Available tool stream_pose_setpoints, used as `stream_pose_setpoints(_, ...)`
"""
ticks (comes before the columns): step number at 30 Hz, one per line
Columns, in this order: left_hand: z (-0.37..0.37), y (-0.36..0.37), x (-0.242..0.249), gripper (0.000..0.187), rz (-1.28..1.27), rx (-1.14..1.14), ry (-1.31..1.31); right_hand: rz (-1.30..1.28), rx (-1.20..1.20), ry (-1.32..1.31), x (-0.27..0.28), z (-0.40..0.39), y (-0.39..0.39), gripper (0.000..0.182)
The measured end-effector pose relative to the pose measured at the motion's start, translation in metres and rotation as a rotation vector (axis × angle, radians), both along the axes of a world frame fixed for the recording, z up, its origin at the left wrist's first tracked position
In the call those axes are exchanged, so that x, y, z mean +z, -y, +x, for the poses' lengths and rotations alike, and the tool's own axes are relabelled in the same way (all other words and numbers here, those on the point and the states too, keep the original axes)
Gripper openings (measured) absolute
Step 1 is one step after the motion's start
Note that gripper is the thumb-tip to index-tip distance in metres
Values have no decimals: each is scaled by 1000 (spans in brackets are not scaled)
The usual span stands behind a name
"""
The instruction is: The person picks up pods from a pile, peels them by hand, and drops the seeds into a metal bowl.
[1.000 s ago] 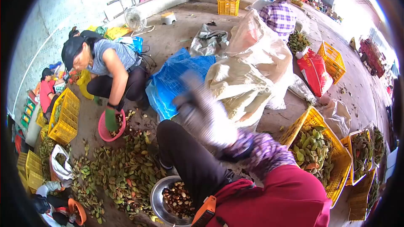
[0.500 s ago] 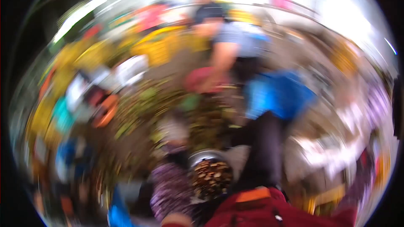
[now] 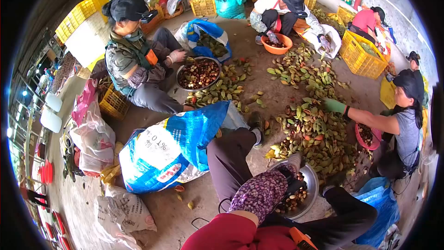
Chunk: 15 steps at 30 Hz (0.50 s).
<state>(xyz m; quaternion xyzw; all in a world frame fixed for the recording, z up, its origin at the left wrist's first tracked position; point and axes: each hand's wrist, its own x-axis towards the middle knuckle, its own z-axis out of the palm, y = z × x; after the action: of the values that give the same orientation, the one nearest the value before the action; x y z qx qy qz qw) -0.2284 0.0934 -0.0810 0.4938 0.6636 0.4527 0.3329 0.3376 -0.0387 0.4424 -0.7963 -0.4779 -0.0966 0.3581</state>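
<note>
My left hand [image 3: 293, 161], in a light glove below a purple floral sleeve, is at the upper rim of a metal bowl [image 3: 312, 194]. Dark and light brown nuts [image 3: 296, 199] lie in the bowl, partly covered by my arm. Its fingers are too small and foreshortened to read. Just beyond the hand spreads a large heap of green and brown husks [image 3: 319, 143]. My right hand is not in view.
A blue and white sack [image 3: 169, 150] lies left of my legs. A co-worker [image 3: 138, 60] sits by another nut bowl [image 3: 199, 73]. Another co-worker's green glove [image 3: 335, 105] touches the heap at right. Others work behind, near an orange basin [image 3: 276, 44] and yellow crates [image 3: 363, 55].
The view has swung left and sharpened, bringing in the left co-worker and sacks. My left hand and the bowl sit further right in view. The purple sleeve at the right edge is gone.
</note>
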Motion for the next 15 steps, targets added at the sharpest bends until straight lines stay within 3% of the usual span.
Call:
stream_pose_setpoints(1, -22, 33, 63, 16, -28, -34, -293, 7, 5, 11, 4, -5, 3, 35)
stream_pose_setpoints(3, -36, 61, 120, 28, -252, -93, -231, 16, 18, 41, 15, -10, 9, 37)
stream_pose_setpoints(4, -40, 71, 134, 24, -314, -76, -297, 21, 19, 55, 22, -10, 14, 38)
stream_pose_setpoints(6, -33, 69, 92, 24, -466, -82, -496, 38, 33, 90, 32, -19, 21, 39)
stream_pose_setpoints(8, -27, 83, 107, 24, -423, -100, -463, 47, 56, 131, 46, -35, 25, 41)
stream_pose_setpoints(10, -7, 91, 89, 24, -621, 7, -481, 65, 76, 168, 57, -42, 35, 43)
stream_pose_setpoints(15, 6, 129, 65, 19, -479, -89, -783, 98, 107, 310, 112, -92, 57, 48)
